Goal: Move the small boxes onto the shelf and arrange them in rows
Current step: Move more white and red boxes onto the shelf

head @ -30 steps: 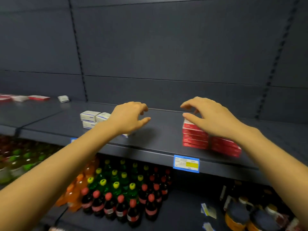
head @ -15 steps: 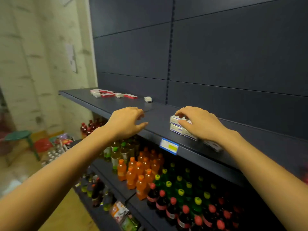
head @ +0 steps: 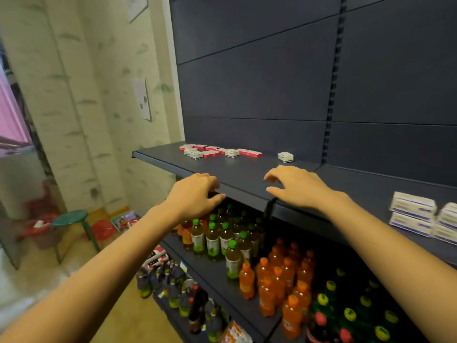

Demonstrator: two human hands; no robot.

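Dark grey and made of metal, the long shelf (head: 153, 157) runs from the left wall across to the right edge of the view, backed by a panel (head: 259, 82) of the same grey. Towards its far left end lies a loose scatter of small flat boxes (head: 217, 152), some red and white, some white, set at mixed angles and partly touching one another. A single small white box (head: 285, 156) sits apart to their right, near the back. At the right, close to the front lip, small white boxes with purple stripes (head: 412, 214) stand stacked two high in side-by-side piles. The bare left hand (head: 195, 196) hovers at the front lip of the shelf, its fingers loosely curled downward and grasping nothing. The bare right hand (head: 299, 186) reaches over the shelf board just to its right, fingers likewise loosely bent, thumb out, empty; whether its fingertips touch the board cannot be told. The single white box lies beyond this hand, apart from it. On the lower shelf (head: 217, 276) stand clear plastic bottles (head: 212, 240) of yellow-green drink with green caps and, beside them to the right, orange plastic bottles (head: 277, 280) with orange caps. A round green stool (head: 70, 217) stands on the floor at the left, and a white paper sheet (head: 145, 100) hangs on the pale patterned wall (head: 99, 70).
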